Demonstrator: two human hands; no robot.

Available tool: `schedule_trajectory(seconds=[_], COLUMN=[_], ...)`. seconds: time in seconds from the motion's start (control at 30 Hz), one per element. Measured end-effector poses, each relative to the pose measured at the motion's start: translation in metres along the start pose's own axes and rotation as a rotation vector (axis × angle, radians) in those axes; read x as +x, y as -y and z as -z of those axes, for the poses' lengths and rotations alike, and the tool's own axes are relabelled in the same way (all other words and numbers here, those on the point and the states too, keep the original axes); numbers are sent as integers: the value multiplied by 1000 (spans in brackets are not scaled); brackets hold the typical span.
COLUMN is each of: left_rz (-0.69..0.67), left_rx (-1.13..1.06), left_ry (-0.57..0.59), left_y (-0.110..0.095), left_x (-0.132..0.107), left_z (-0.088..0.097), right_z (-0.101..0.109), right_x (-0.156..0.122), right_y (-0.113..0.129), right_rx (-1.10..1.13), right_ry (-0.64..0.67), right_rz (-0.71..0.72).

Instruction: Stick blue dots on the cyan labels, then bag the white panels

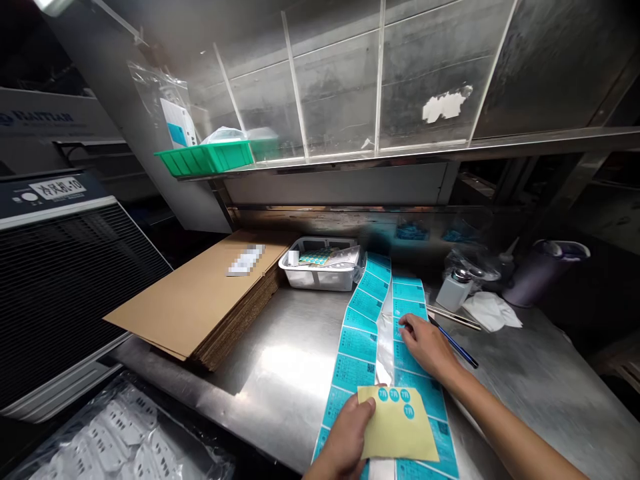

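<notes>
My left hand point(345, 437) pinches the left edge of a yellow backing sheet point(400, 427) that carries several small round teal stickers along its top. The sheet hovers over two long strips of teal labels point(363, 333) laid side by side on the steel bench. My right hand point(425, 343) rests on the right strip, its fingertips pressed together at a label's edge near the gap between the strips. What those fingertips hold, if anything, is too small to make out.
A stack of flat cardboard point(200, 297) lies at the left. A white tray point(320, 273) of small items stands behind the strips. A blue pen point(457, 347), a small dispenser bottle point(455, 290), crumpled tissue point(493, 310) and a purple container point(543, 270) sit at the right. A green bin point(205, 159) rests on the shelf above.
</notes>
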State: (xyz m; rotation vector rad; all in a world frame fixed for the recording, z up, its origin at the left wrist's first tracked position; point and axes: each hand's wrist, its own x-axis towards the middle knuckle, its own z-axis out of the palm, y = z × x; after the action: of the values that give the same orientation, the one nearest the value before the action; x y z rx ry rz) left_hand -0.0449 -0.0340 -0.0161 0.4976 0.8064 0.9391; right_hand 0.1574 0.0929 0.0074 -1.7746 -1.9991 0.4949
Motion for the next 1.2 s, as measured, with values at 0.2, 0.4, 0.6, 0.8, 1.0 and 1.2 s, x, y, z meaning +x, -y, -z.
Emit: schedule_trajectory(seconds=[0.2,0.4,0.6,0.8,1.0,1.2], left_rz=[-12,6,59,122,133,138], left_rx=[-61,-145,-268,-408,-429,-409], left_ry=[-30,-29,73,241,202,207], left_y=[-2,-5,-8,-11,-11,-10], left_x=[0,0,0,3,3,3], left_z=[-1,-1,4,10,12,12], right_z=[7,5,-5,-11,-9,-7], right_x=[-73,-102,-111,-114,-113,-112], right_y=[17,23,26,28,28,26], right_rx=[161,227,210,214,282,304], right_ry=[133,171,191,165,158,137], right_rz=[81,50,58,57,33,58])
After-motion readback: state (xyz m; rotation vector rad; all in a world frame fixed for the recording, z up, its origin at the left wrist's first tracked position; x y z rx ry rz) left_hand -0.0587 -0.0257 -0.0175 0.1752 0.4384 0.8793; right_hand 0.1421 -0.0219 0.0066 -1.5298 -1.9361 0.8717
